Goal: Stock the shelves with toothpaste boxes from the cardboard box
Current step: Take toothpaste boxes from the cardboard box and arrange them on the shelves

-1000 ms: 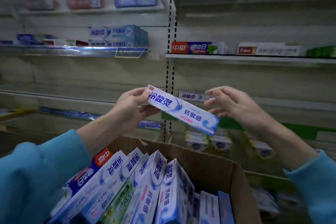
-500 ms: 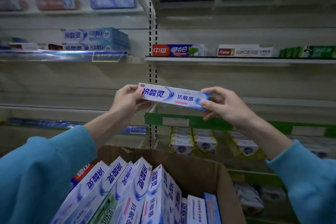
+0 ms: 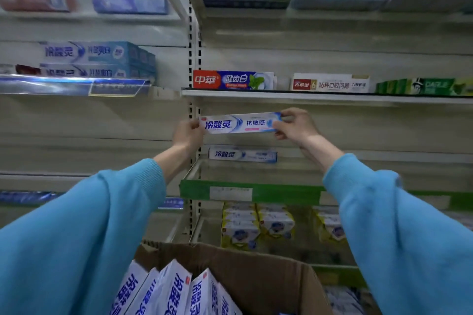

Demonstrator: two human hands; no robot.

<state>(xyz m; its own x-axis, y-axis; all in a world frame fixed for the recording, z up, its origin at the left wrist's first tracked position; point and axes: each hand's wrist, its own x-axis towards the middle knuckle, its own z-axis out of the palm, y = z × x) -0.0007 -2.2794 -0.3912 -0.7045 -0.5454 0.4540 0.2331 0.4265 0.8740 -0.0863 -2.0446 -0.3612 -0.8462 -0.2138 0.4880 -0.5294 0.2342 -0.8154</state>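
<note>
Both arms raised toward the shelving, blue sleeves in view. Left hand (image 3: 188,134) pinches the left end of a white-and-blue toothpaste box (image 3: 239,123); right hand (image 3: 294,124) pinches its right end, fingers curled over the top edge. Box held level in the air, above the green-edged shelf (image 3: 281,193) and below the white shelf (image 3: 332,97). A matching box (image 3: 242,155) lies at that shelf's back left. Cardboard box (image 3: 256,271), bottom centre, holds upright toothpaste boxes (image 3: 176,289).

Both hands (image 3: 188,134) (image 3: 297,124) hold a toothpaste box (image 3: 239,123) level above the shelf (image 3: 281,193).
</note>
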